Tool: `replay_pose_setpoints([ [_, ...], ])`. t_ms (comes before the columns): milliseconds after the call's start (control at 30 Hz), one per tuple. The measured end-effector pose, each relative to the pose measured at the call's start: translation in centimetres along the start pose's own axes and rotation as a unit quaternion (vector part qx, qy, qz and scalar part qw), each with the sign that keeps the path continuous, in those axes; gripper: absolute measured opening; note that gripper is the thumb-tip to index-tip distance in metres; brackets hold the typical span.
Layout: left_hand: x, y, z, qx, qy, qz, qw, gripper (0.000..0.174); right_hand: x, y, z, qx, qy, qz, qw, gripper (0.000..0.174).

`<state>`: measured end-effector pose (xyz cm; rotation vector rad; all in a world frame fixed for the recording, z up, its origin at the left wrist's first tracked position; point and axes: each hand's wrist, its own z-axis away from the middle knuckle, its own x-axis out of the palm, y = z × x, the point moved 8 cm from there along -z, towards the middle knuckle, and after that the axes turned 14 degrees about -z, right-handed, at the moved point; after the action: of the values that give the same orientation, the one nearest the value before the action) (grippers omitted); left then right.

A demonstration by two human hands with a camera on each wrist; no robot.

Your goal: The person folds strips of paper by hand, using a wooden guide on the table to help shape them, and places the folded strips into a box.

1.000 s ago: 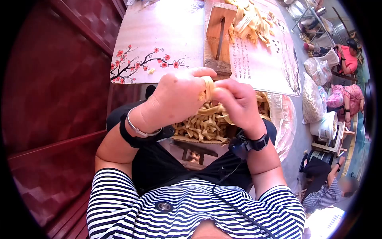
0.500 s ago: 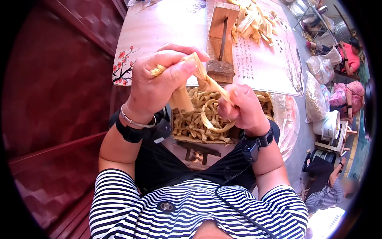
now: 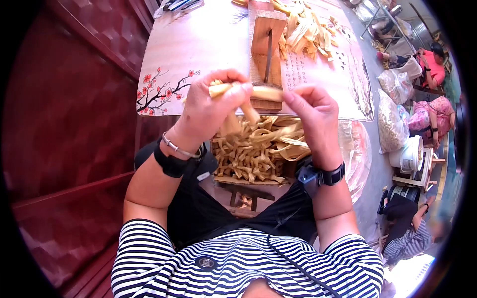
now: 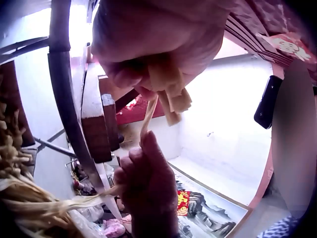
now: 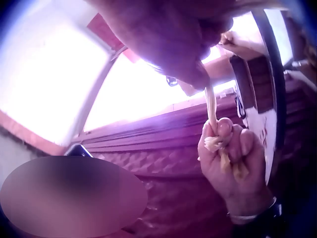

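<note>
Pale yellow strips point(image 3: 268, 93) stretch between the two hands in the head view, above a box of similar knotted strips point(image 3: 248, 154). The left hand point(image 3: 211, 104) grips a folded bunch, whose ends stick out past its fingers; in the left wrist view the bunch point(image 4: 171, 89) hangs below that hand. The right hand point(image 3: 318, 116) pinches the far end of the strip between thumb and forefinger. In the right wrist view a narrow strip point(image 5: 212, 106) runs taut from the right hand to the left hand point(image 5: 235, 163).
A wooden block stand with a metal blade point(image 3: 268, 54) stands on the flower-printed table point(image 3: 198, 44), beside a pile of loose strips point(image 3: 308, 35). To the right are full bags point(image 3: 390, 124), a white bucket point(image 3: 410, 156) and several seated people. A dark red panelled wall point(image 3: 74, 114) is at the left.
The hands, close together a second ago, have drawn apart with the strip between them. Since the last half second the right hand has risen, and the strip lies nearly level.
</note>
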<state>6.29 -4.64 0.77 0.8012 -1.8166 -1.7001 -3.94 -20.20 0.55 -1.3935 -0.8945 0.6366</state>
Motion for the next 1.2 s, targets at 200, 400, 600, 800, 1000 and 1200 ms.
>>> replay_pose_setpoints([
  [200, -0.4, -2.0, -3.0, 0.005, 0.089, -0.204, 0.975, 0.012, -0.2, 0.1, -3.6, -0.146, 0.041, 0.253, 0.956, 0.015],
  [400, -1.1, -2.4, -2.4, -0.037, 0.112, -0.136, 0.984, 0.019, -2.2, 0.5, -3.0, -0.154, 0.058, 0.126, 0.978, 0.011],
  [600, 0.8, 1.5, 1.1, 0.128, 0.041, -0.124, 0.983, 0.017, 2.8, -3.4, 1.7, -0.361, -0.152, 0.14, 0.91, 0.016],
  [800, 6.3, -3.3, 3.8, -0.132, -0.195, -0.029, 0.971, 0.023, 5.1, -5.0, 3.7, -0.353, -0.298, 0.105, 0.881, 0.012],
  [1000, 7.4, 3.0, 5.1, 0.129, -0.373, 0.029, 0.918, 0.025, 2.6, -3.0, 1.5, -0.136, -0.176, 0.05, 0.974, 0.013],
  [1200, 4.0, 3.8, 3.5, 0.441, -0.05, -0.42, 0.791, 0.03, 4.4, 5.0, 3.0, 0.327, -0.236, -0.177, 0.898, 0.022],
])
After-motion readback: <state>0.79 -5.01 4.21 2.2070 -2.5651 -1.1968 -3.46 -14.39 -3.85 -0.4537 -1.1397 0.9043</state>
